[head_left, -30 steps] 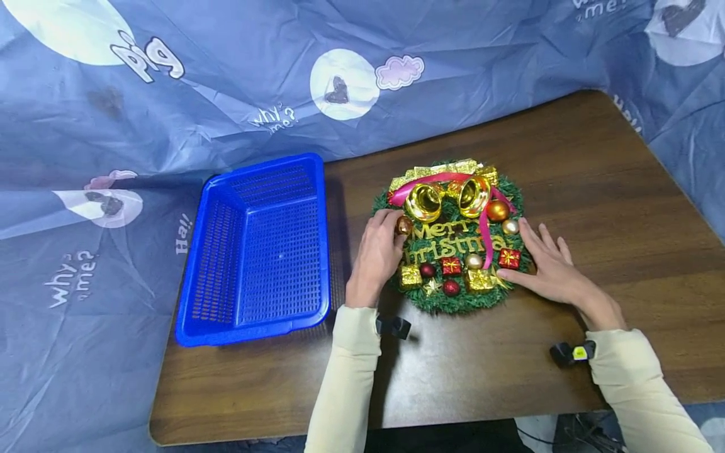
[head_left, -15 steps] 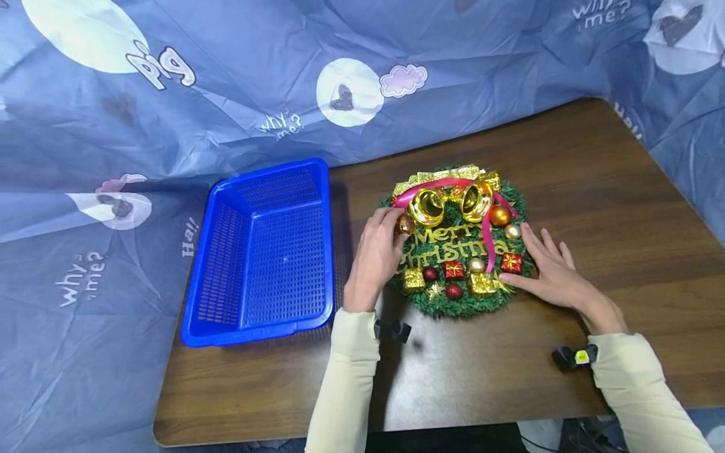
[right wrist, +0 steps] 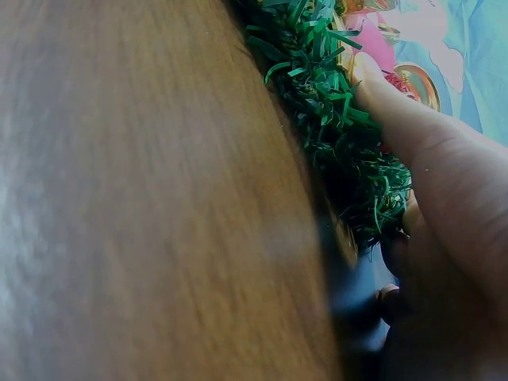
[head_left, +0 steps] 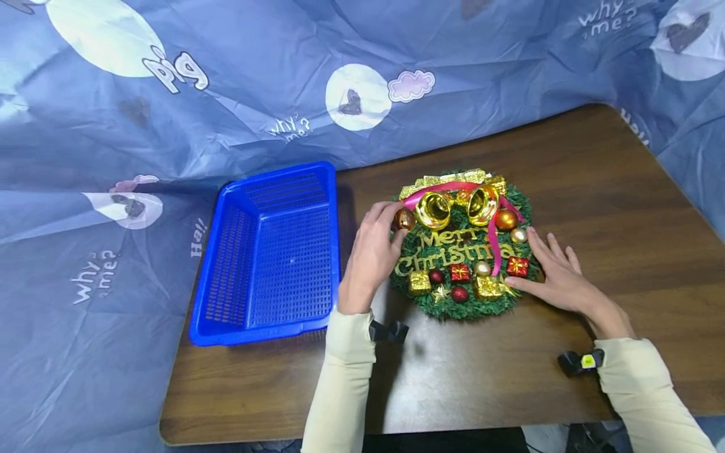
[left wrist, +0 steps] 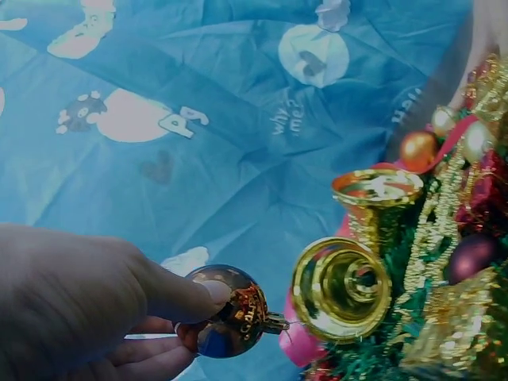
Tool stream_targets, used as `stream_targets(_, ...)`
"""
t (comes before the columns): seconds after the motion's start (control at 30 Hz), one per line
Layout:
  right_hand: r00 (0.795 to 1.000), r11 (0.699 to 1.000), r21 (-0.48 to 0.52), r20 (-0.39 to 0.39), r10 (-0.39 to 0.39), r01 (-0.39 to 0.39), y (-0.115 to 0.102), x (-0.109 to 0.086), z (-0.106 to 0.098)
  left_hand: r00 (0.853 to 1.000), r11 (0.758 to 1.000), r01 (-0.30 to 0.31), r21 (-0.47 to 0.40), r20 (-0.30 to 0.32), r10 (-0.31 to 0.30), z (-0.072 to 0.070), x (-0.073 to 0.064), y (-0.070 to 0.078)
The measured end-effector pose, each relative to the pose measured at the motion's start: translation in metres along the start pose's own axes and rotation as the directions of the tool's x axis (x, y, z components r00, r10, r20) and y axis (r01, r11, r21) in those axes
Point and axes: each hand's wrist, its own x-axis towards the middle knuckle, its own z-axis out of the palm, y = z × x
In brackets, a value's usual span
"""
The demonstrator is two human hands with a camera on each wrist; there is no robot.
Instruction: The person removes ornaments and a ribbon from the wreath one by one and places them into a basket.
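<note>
A green Christmas wreath (head_left: 436, 306) with gold "Merry Christmas" lettering lies on the table. Two gold bells (head_left: 433, 210) sit near its top. At its upper left, my left hand (head_left: 370, 248) pinches a shiny copper bauble (head_left: 404, 219) between thumb and fingers. In the left wrist view the bauble (left wrist: 230, 313) has its metal cap toward the bells, with a thin wire or thread at the cap. My right hand (head_left: 557, 277) rests at the wreath's right edge, fingers spread, its thumb on the greenery beside a red gift box (head_left: 517, 266).
A blue plastic basket (head_left: 334, 251) stands on the table left of the wreath. The brown wooden table (head_left: 453, 371) backs onto a printed blue cloth (head_left: 243, 82). Other baubles, small gift boxes and a pink ribbon (head_left: 494, 248) decorate the wreath.
My left hand has drawn the bauble slightly outward, up and left relative to the wreath. The right hand keeps its place. The whole head view has shifted a little.
</note>
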Motion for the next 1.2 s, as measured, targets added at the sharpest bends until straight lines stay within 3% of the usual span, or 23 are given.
stream_targets(0.5, 1.000, 1.000, 0.004, -0.005, -0.013, 0.013, 0.001, -0.001, 0.001, 0.999, 1.000, -0.010, -0.016, -0.053, 0.009, -0.031, 0.002, -0.003)
stream_targets(0.8, 1.000, 1.000, 0.000, -0.004, -0.014, 0.014, 0.000, -0.001, 0.001, 0.995, 1.000, -0.025, -0.012, -0.092, 0.024, -0.042, 0.002, -0.010)
stream_targets(1.2, 1.000, 1.000, -0.005, -0.008, -0.018, 0.018, 0.000, 0.000, 0.001, 0.994, 1.000, 0.017, -0.025, -0.108, -0.019, -0.055, 0.001, -0.018)
